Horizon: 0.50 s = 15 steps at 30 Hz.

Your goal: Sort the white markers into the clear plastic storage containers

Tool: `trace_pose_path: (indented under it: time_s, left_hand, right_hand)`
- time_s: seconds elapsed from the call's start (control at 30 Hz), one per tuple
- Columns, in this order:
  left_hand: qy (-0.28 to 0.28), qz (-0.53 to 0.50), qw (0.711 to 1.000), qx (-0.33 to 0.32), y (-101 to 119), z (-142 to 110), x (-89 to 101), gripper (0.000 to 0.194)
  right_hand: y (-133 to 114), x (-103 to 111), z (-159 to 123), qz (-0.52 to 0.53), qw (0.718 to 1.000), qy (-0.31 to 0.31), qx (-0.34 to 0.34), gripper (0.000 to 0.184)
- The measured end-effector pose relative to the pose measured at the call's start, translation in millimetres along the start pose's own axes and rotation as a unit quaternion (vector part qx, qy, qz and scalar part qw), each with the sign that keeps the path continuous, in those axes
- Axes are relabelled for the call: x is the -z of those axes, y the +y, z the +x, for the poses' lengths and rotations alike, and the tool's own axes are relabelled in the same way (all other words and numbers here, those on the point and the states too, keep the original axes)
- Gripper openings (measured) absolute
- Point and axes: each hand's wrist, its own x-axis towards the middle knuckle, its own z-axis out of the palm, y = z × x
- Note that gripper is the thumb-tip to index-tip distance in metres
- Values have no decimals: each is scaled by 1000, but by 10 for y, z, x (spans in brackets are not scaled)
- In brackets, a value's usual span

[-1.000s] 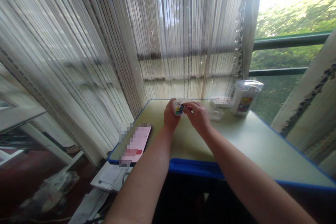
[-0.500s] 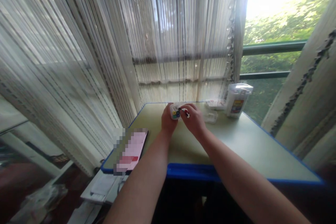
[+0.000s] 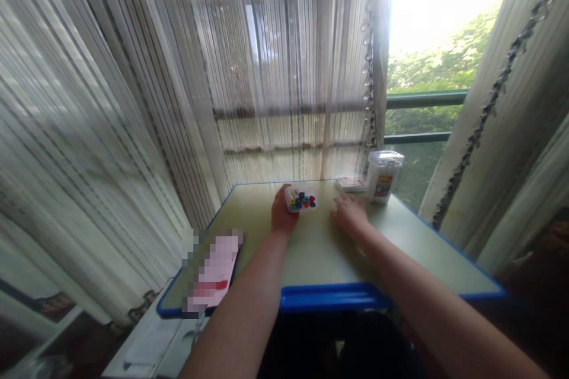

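Note:
My left hand (image 3: 284, 213) is wrapped round the side of a small clear plastic box (image 3: 316, 206), holding it tilted above the far part of the table. Inside, several coloured round ends, like marker caps (image 3: 304, 198), face me in yellow, green, blue, red and purple. To the right of the box, my right hand (image 3: 350, 212) reaches low over the tabletop, palm down, fingers stretched out and apart from the box. Whatever lies beneath that hand is hidden.
A tall clear lidded container (image 3: 383, 180) with a label stands at the table's far right. Beside it lies a flat clear case (image 3: 350, 182). A pink-screened, partly blurred device (image 3: 217, 266) rests on the left. The table (image 3: 320, 254) has a blue edge, with curtains (image 3: 284, 83) behind.
My right hand has left the marker box and moved right, covering the spot where a clear lid-like tray lay. My left hand still holds the box. The view has shifted slightly.

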Motion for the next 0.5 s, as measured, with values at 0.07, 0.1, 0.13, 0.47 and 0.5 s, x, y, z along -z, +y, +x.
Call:
trace_pose_path:
  time_s: [0.07,0.1,0.13,0.47,0.5]
  left_hand:
    - [-4,-7,1000,-2,11,-4,3,39]
    - [-4,-9,1000,-2,17,-5,6,37]
    - [-2,-11,1000,-2,22,-6,10,35]
    - [9,-13,999,40,-23,-11,15,41]
    - [7,-12,999,41,-16,-13,20,40]
  right_hand:
    - [43,-113,-39,27,1000,-3,1,29]
    - [53,-149,-43,40,999,-2,5,26]
    - [58,-168,-39,52,999,0,10,26]
    - [20,-1,-6,460,859,225,-2,33]
    - [4,6,-19,501,838,218,-12,35]
